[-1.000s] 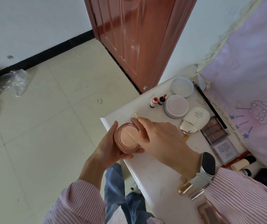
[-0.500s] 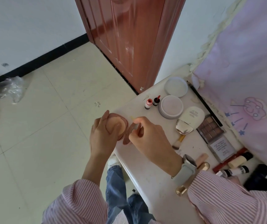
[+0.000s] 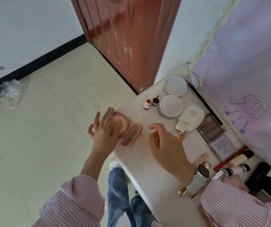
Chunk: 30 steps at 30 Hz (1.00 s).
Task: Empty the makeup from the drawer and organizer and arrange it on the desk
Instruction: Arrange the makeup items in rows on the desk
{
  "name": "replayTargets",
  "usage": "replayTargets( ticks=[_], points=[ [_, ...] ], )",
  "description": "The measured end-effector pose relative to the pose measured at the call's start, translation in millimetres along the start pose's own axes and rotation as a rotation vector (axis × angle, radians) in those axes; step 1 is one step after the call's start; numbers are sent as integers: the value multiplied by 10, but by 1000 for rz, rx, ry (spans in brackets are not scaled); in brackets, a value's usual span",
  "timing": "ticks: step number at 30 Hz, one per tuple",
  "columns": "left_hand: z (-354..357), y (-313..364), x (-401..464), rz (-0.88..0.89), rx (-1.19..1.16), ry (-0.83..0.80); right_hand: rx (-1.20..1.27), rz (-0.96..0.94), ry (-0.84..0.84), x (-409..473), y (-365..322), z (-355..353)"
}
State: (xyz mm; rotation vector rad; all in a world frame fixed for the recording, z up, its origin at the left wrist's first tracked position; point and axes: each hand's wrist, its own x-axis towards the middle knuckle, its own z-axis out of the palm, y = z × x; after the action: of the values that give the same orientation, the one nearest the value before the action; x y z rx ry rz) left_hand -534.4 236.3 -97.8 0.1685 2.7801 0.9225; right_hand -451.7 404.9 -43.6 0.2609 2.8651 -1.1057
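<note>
A pink powder compact [image 3: 126,128] lies opened at the left corner of the white desk [image 3: 141,163], its mirrored lid [image 3: 131,135] folded out toward me. My left hand [image 3: 104,131] rests flat on the compact's puff with straight fingers. My right hand [image 3: 161,141] hovers just right of the lid, fingers loosely curled and holding nothing. A thin yellow stick [image 3: 139,131] lies on the desk under the lid.
Along the desk's far side stand two small red-capped bottles [image 3: 151,103], a round white jar [image 3: 170,106] with its lid [image 3: 174,86] beside it, a white tube [image 3: 191,115], an eyeshadow palette [image 3: 211,128], tubes and a black case. A purple curtain [image 3: 246,71] hangs right; a wooden door [image 3: 128,38] stands behind.
The compact was held in the air between both hands; now it lies opened on the desk corner. My right hand has let go and drawn back right; my left hand lies flat on it.
</note>
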Motion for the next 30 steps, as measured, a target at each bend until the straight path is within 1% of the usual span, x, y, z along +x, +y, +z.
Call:
replayTargets(
  ticks=[3,5,8,11,15,20,24,26,27,28,30],
  points=[
    [17,9,-32,-3,-106,73,-431,-100,-5,-11,146,81],
    [32,19,-82,-16,-151,135,-555,-125,8,8,174,160],
    [70,12,-158,8,-144,153,-563,-91,59,72,187,218],
    [96,-2,-180,53,-121,135,-501,-67,117,198,222,175],
    [97,23,-170,105,-85,94,-456,-119,149,384,264,131],
    [103,51,-189,106,-60,71,-452,-134,153,419,298,158],
    [84,36,-185,102,-69,42,-301,-181,267,258,349,-30],
    [70,40,-181,84,-78,18,-355,-195,326,210,478,-234],
    [65,47,-178,74,-84,12,-420,-181,310,201,581,-334],
    [59,56,-174,64,-93,12,-478,-161,248,199,683,-425],
    [28,89,-167,36,-134,22,-531,-142,71,200,873,-533]
  ],
)
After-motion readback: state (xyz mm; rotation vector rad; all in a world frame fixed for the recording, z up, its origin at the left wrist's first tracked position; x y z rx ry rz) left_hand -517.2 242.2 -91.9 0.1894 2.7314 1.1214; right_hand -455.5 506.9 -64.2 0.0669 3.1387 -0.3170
